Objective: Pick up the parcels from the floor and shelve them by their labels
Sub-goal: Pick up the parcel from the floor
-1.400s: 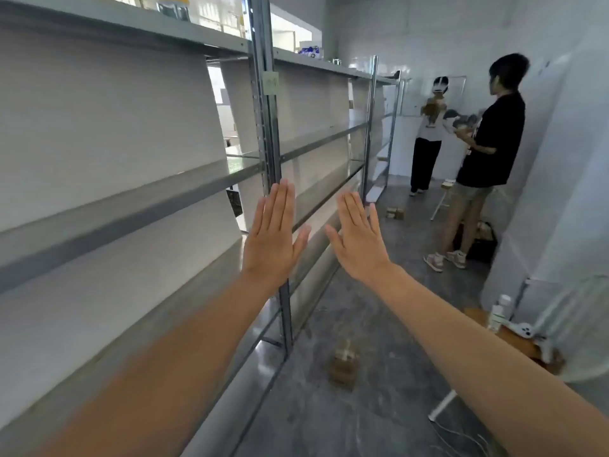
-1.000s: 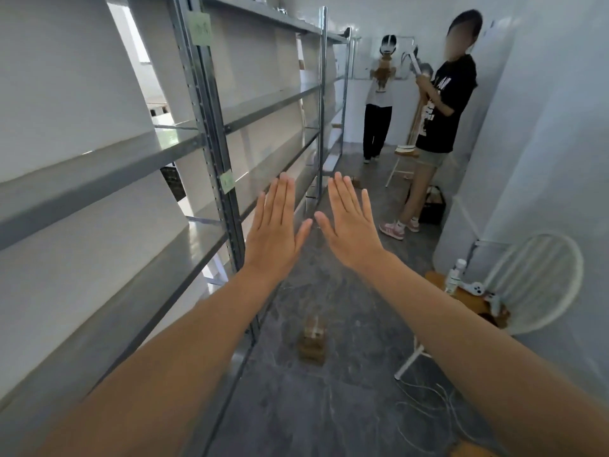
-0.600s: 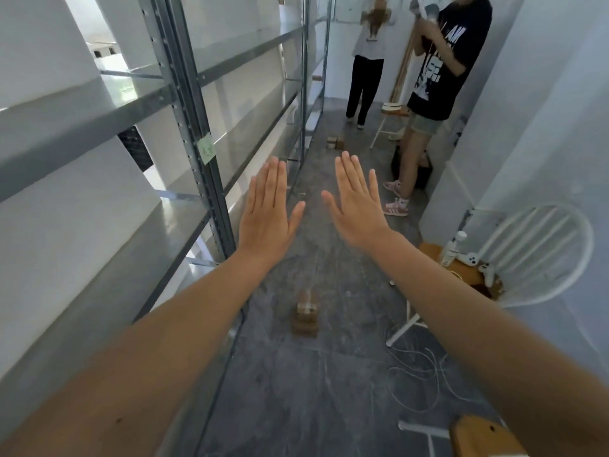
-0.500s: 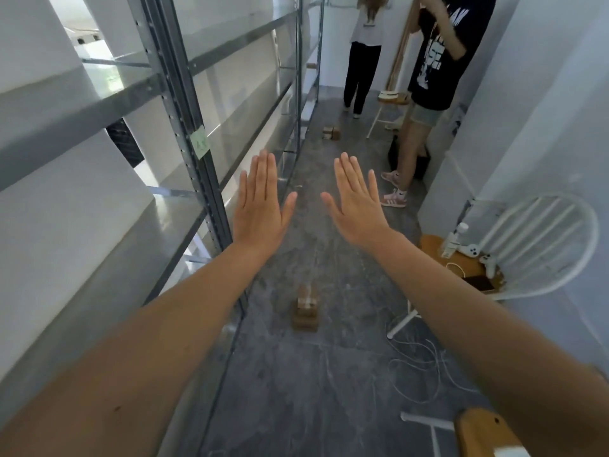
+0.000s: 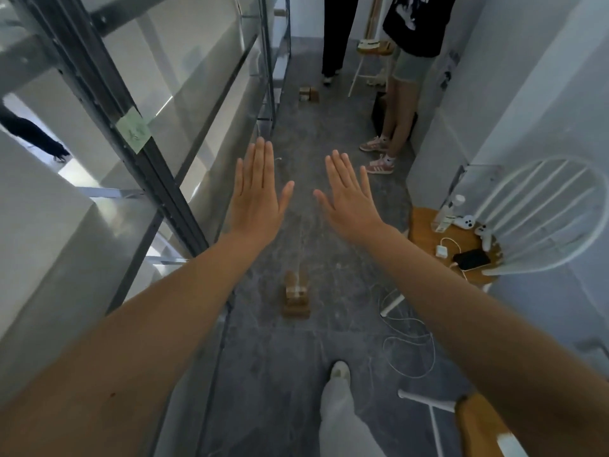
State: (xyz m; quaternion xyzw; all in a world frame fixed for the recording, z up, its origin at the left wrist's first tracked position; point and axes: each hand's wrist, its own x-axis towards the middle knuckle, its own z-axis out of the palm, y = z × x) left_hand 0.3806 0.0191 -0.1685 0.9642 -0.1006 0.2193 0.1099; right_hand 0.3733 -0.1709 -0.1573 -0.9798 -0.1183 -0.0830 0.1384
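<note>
View has tipped down over the last second or so: earlier frames looked along the aisle at shelf height, now the floor (image 5: 263, 374) fills the middle and the wearer's own leg and shoe (image 5: 340, 371) have come into frame at the bottom, so the person is stepping forward. Left hand (image 5: 257, 199) and right hand (image 5: 351, 199) have stayed in the same pose throughout, both held out flat, backs to camera, fingers (image 5: 263, 159) straight and together, empty, gripping nothing. Nearest parcels (image 5: 296, 296), a small brown taped stack, sit on the floor between the two forearms, well below and apart from the hands; they have drifted from low in frame toward the centre as the head dropped, so they read as the target. A second parcel group (image 5: 308, 94) lies further down the aisle near two bystanders' feet. Metal shelving (image 5: 99, 77) runs along the left, its shelves look bare, with a green label (image 5: 133, 131) stuck on the upright; its writing is too small to read. Chair (image 5: 540, 219) with a phone and charger on its seat and a loose white cable (image 5: 408, 351) on the floor at the right. Judgement: task barely begun, nothing picked up or shelved yet; this is the approach, next comes a crouch and reach to the near stack. Cable by the stepping foot could be a trip risk.
</note>
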